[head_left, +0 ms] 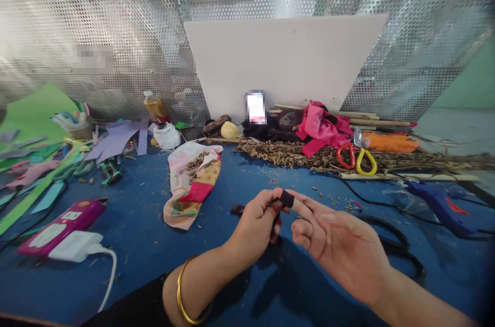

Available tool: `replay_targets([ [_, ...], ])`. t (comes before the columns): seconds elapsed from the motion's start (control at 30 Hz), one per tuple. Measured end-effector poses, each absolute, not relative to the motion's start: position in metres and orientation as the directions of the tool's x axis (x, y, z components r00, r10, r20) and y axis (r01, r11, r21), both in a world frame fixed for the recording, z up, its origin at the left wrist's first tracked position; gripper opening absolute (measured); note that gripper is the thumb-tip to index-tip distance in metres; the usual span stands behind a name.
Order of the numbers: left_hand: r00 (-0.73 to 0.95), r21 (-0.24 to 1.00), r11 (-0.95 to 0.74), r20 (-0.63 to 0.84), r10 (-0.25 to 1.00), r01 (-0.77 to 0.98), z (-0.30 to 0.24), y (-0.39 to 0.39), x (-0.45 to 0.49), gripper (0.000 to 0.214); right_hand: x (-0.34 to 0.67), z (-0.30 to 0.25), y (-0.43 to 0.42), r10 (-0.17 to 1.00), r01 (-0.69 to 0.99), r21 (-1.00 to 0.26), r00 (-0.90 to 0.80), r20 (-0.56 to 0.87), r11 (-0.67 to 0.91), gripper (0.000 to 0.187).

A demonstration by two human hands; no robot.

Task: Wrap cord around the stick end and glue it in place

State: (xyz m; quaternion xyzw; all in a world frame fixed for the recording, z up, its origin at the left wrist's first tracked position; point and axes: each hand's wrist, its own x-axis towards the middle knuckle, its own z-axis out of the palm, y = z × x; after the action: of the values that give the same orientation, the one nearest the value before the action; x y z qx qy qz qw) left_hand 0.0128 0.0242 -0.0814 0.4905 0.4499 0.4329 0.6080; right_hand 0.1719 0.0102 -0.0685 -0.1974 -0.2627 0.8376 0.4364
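My left hand [253,221], with a gold bangle at the wrist, is closed, its thumb and fingers pinching a dark fabric strip [286,198]. The strip is wrapped around an outstretched finger of my right hand [344,244], just below the fingertip. A dark end [237,209], apparently of the same strip, sticks out to the left behind my left hand. My right hand is turned palm up, with its other fingers partly bent and nothing visible in the palm. To the left of both hands lies a patchwork cloth pouch [197,190] with dry plant bits on it.
Scissors [356,157] lean by dried stalks [278,154] and pink fabric [319,123]. A blue glue gun [439,208] with cords lies right. At left are a purple power strip [77,216] with a white plug, paper strips [118,139], and white yarn [166,136]. A lit phone [256,107] stands behind.
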Motion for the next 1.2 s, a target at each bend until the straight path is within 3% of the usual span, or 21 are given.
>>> replay_targets([
  [0.1,0.23,0.98,0.163,-0.133,0.964,-0.116,-0.082,0.024,0.012,0.027,0.172,-0.07,0.012,0.843,-0.626,-0.619,-0.525,-0.114,-0.474,0.04],
  [0.27,0.17,0.994,-0.08,0.067,0.983,0.068,-0.08,0.024,0.008,0.026,0.172,-0.07,0.011,0.838,-0.621,-0.62,-0.534,-0.112,-0.48,0.043],
  [0.37,0.119,0.987,-0.113,0.099,0.988,0.118,-0.077,0.024,0.008,0.028,0.17,-0.069,0.007,0.821,-0.638,-0.603,-0.57,-0.048,-0.478,0.045],
  [0.53,0.106,0.987,-0.091,0.078,0.991,0.129,-0.072,0.023,0.007,0.029,0.167,-0.071,0.002,0.824,-0.55,-0.762,-0.565,0.039,-0.341,0.051],
  [0.87,0.118,0.93,-0.089,0.05,0.992,0.357,-0.086,0.022,0.009,0.041,0.164,-0.077,0.006,0.862,-0.296,-0.925,-0.503,-0.062,-0.24,0.076],
  [0.97,0.137,0.89,-0.109,0.053,0.989,0.443,-0.085,0.021,0.009,0.038,0.164,-0.084,0.008,0.878,-0.11,-0.989,-0.477,-0.039,-0.104,0.081],
  [1.07,0.149,0.881,-0.122,0.059,0.987,0.457,-0.082,0.019,0.008,0.037,0.166,-0.092,0.011,0.885,0.147,-0.975,-0.459,0.08,0.165,0.081],
  [1.2,0.187,0.937,-0.073,0.009,0.982,0.342,-0.079,0.019,0.009,0.038,0.171,-0.102,0.019,0.807,0.448,-0.704,-0.5,0.315,0.552,0.072],
])
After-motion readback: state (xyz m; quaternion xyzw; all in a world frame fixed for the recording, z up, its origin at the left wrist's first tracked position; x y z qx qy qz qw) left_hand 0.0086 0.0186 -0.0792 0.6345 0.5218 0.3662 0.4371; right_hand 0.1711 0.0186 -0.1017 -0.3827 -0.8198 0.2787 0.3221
